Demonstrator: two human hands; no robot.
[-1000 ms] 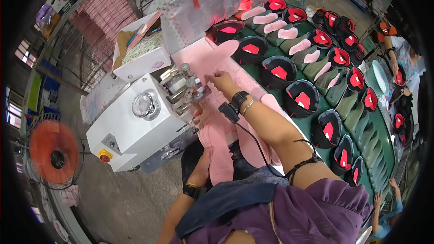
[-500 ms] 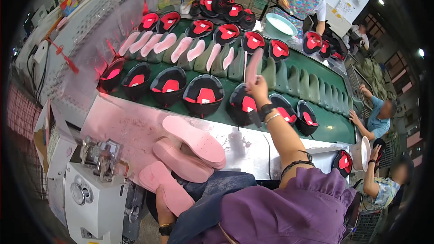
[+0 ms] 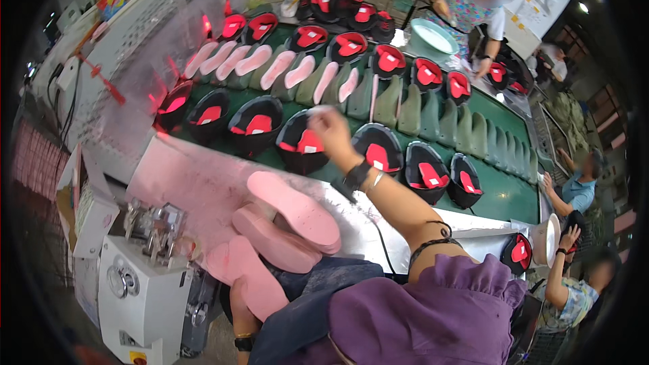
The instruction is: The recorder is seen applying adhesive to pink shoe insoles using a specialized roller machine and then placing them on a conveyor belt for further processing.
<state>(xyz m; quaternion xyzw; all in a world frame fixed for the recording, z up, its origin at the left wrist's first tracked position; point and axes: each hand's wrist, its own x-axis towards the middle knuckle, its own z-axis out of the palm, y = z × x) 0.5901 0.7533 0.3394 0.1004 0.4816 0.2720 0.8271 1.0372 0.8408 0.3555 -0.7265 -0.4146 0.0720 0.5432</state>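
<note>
Near the lower edge, my left hand [image 3: 241, 307] is closed round a pink shoe sole [image 3: 249, 274], its fingers partly hidden behind it. Beside that sole, more pink soles [image 3: 297, 209] lie stacked on the pink-dusted metal ledge. My right hand [image 3: 331, 132] reaches over the green belt, smeared by motion, close to a black shoe upper [image 3: 297, 159] with a red lining. I cannot make out whether anything is between its fingers. Behind it runs a row of upright green curved pieces [image 3: 389, 105]. Pink soles [image 3: 277, 71] lean among those towards the left.
Black-and-red uppers line both sides of the green belt [image 3: 500, 192]. A white machine [image 3: 145, 297] stands at my lower left. Across the belt a person works by a pale basin [image 3: 434, 36]. Two more people [image 3: 574, 182] are at the right, near a white bucket [image 3: 546, 240].
My right hand has drawn back left from the green pieces, letting go of a pink sole there. The view and belt items have shifted slightly. My left hand keeps its hold.
</note>
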